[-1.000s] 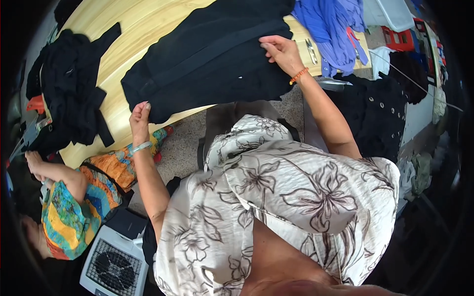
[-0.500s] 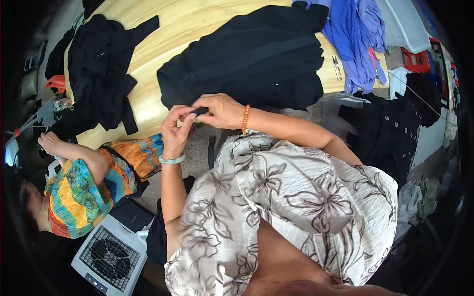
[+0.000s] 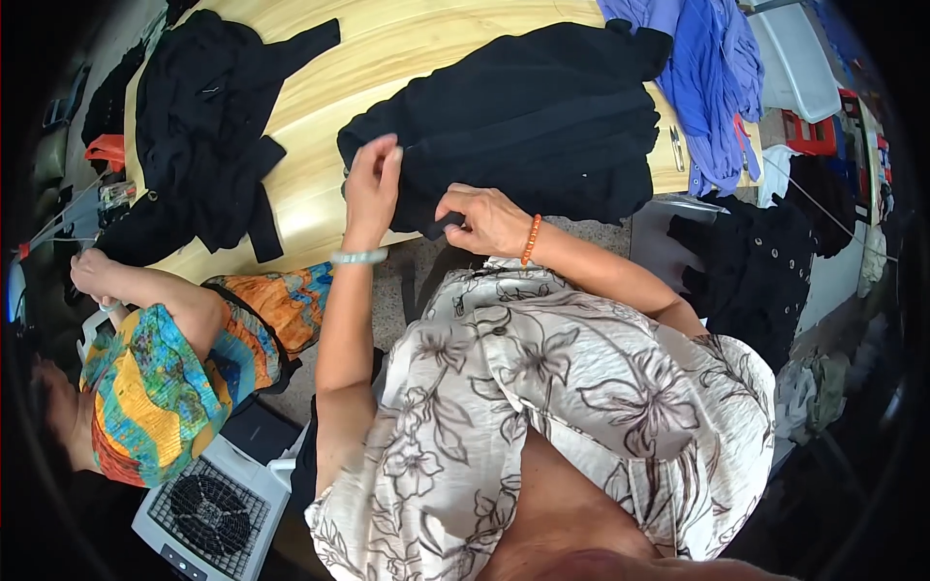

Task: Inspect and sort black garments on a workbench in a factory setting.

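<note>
A black garment point(image 3: 523, 107) lies spread across the wooden table in front of me, its near edge hanging toward my body. My right hand point(image 3: 482, 219), with an orange bead bracelet, pinches a dark flap at the near edge of this garment. Over the garment's left end, my left hand point(image 3: 371, 186) is raised with thumb and fingertips drawn together; whatever is between them is too small to make out. A pale bangle sits on that wrist.
A second black garment point(image 3: 208, 126) lies on the left of the table point(image 3: 387, 48). Blue-purple clothes point(image 3: 712, 87) and small thread snips point(image 3: 676, 148) are at the right end. A co-worker in a colourful top point(image 3: 155, 397) sits at left, near a grey fan unit point(image 3: 208, 513).
My hands were together over a small dark piece of cloth; they have parted. The left has risen over the garment, the right has shifted right with the dark flap in it.
</note>
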### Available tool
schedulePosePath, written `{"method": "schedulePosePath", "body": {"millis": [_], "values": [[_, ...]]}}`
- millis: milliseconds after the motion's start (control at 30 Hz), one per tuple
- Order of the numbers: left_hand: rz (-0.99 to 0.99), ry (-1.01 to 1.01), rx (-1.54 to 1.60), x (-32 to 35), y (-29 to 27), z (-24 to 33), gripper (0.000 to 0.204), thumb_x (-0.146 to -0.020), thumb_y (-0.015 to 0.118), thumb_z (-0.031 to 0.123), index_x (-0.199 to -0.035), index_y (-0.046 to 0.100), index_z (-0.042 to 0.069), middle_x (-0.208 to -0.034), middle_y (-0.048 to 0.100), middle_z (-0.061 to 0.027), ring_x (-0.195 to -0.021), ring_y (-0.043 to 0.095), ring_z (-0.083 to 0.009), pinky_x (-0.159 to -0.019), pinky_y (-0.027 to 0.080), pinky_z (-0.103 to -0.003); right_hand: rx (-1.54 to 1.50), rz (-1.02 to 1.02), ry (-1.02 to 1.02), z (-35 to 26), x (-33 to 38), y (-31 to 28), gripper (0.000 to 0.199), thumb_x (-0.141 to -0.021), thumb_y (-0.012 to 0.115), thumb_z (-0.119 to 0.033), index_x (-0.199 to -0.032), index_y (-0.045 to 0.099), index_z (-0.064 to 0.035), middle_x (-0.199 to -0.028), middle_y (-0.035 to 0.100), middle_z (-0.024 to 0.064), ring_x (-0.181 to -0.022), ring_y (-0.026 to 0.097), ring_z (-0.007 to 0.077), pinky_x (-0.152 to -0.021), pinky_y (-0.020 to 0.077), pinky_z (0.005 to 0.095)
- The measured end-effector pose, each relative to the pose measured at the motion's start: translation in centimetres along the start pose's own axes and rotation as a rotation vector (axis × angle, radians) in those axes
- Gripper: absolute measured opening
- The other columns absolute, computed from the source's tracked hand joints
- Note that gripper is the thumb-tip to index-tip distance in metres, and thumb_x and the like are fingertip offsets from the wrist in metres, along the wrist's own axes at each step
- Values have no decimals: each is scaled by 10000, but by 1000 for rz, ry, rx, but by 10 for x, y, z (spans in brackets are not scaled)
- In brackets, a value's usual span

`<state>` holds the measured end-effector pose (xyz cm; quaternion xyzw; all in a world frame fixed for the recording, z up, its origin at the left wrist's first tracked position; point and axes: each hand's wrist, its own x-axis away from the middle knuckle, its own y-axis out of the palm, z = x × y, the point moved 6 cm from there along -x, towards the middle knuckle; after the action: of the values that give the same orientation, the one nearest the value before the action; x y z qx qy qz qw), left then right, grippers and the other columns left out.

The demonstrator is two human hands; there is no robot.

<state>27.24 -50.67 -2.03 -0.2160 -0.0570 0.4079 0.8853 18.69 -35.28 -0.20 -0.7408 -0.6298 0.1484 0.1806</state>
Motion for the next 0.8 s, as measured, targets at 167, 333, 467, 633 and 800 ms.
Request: {"method": "schedulePosePath", "body": {"millis": [167, 333, 467, 633, 800], "values": [[-338, -48, -89, -9, 31, -8, 210, -904, 552, 165, -924, 696, 13, -874, 677, -164, -782, 669, -263, -705, 504, -335, -1, 96, 33, 1, 6, -5, 170, -770, 634, -99, -907, 606, -3, -818, 563, 114, -559, 598, 211, -541, 494, 335], [-469, -36, -98, 19, 37, 1, 120, -826, 617, -50, -922, 679, -16, -777, 633, -61, -724, 613, -115, -638, 477, -238, 13, 157, 64, 5, 13, 0, 159, -785, 638, -103, -913, 610, -12, -821, 569, 118, -569, 603, 230, -565, 497, 361], [-466, -62, -150, 12, 35, 3, 104, -782, 671, -7, -885, 658, -9, -771, 623, -104, -681, 617, -212, -626, 484, -311, 119, 151, 102, -3, 10, 5, 168, -785, 642, -118, -922, 609, -26, -856, 585, 130, -678, 623, 304, -627, 506, 410], [-601, 2, -144, 16, 39, -20, 101, -756, 661, -12, -846, 624, 19, -775, 642, -148, -670, 649, -245, -612, 501, -332, 177, 155, 163, 7, 8, 19, 181, -758, 625, -157, -913, 628, -64, -959, 610, 158, -829, 645, 350, -719, 523, 455], [-676, -156, 36, 14, 48, -15, 36, -875, 604, -43, -896, 625, -24, -748, 625, 4, -668, 561, -45, -598, 465, -196, 323, 231, 130, 9, 4, 16, 103, -742, 607, -91, -805, 557, -26, -849, 579, 155, -711, 628, 346, -602, 510, 447]]}}
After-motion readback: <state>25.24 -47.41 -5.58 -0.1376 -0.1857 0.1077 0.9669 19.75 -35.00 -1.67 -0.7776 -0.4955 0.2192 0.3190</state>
